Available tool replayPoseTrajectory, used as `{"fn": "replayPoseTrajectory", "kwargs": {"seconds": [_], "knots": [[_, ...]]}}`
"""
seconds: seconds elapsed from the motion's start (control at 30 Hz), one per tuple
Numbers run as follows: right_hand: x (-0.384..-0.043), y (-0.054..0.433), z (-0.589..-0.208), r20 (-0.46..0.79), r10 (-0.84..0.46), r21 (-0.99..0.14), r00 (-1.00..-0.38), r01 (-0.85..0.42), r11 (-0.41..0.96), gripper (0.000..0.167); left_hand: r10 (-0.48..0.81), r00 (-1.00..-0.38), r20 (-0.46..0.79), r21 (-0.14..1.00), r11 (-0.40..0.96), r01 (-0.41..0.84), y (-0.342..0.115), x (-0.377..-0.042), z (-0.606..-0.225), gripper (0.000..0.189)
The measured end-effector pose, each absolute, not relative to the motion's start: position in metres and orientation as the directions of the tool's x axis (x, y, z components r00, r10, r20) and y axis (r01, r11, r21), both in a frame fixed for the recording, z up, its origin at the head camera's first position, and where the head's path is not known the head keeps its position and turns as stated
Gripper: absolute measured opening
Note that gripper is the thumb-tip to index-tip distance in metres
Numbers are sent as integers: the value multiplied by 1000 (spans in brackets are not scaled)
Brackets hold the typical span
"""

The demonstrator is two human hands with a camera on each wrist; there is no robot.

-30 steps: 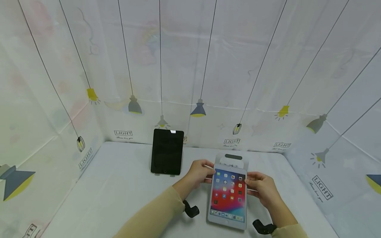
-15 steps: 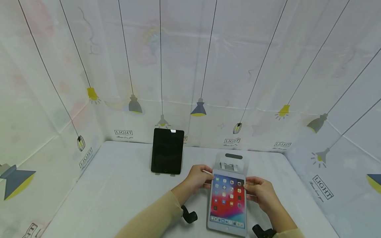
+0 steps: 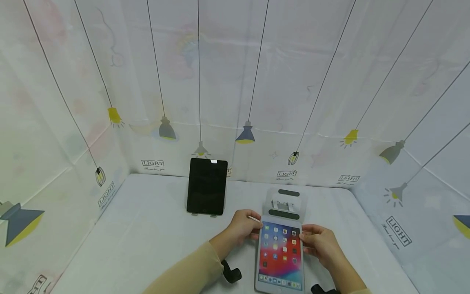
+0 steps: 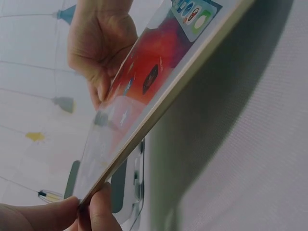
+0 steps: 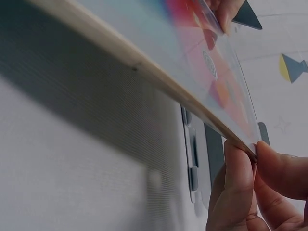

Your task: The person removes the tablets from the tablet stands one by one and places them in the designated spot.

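Note:
A white-framed tablet (image 3: 280, 253) with a lit, colourful home screen is tilted in front of a stand. My left hand (image 3: 242, 226) pinches its upper left edge between thumb and fingers. On the opposite edge, my right hand (image 3: 322, 243) pinches it the same way. Both wrist views show the tablet (image 4: 149, 82) raised over the white surface, with a shadow beneath. The pale grey stand (image 3: 301, 206) has dark pads and a metal hinge between them; the tablet's top end sits just before its lower pad (image 3: 284, 214).
Farther back on the left, a black tablet (image 3: 207, 185) with a dark screen leans upright on another stand. Behind the white table (image 3: 154, 216) hangs a curtain (image 3: 220, 81) printed with lamps. Black wrist cameras (image 3: 231, 272) are strapped to both wrists.
Both hands have drawn the lit tablet toward me, away from the stand. The stand's hinge and lower pad, covered earlier, are now exposed. The black tablet stays put.

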State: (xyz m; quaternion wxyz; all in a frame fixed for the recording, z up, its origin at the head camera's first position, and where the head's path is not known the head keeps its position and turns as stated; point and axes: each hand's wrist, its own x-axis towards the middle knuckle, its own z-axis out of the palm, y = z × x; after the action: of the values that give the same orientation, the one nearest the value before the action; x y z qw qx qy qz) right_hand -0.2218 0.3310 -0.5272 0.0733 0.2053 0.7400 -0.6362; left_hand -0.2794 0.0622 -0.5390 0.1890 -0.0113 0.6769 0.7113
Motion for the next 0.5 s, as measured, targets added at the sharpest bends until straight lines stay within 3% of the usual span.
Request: {"fn": "replayPoseTrajectory", "kwargs": {"seconds": [0.5], "knots": [[-214, 328, -537, -429, 229, -881, -874, 460, 107, 43, 259, -925, -279, 957, -5, -290, 57, -265, -548, 16]]}}
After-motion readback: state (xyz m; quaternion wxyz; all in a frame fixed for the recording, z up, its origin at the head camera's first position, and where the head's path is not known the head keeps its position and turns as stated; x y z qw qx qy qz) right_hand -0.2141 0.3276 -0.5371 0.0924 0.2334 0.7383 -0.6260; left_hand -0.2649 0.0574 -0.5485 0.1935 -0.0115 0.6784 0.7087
